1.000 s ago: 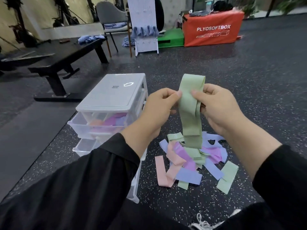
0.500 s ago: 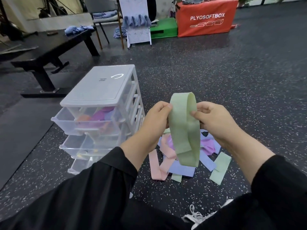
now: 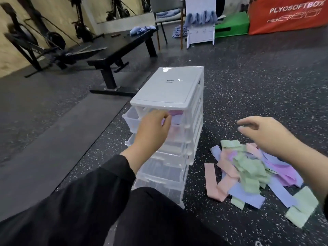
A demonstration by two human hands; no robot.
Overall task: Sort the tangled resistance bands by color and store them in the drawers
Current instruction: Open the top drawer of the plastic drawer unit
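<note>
White plastic drawers stand left of the band pile on the floor, close enough to load without shifting. The left hand reaches at the top drawer, fingers loosely curled, holding nothing visible; pink and purple bands lie inside. The right hand hovers spread over the pile, likely choosing.

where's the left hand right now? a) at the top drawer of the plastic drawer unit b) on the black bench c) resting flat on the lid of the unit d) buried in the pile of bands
a: the left hand is at the front of the top drawer of the drawer unit, well apart from the pile of bands on the floor.
</note>
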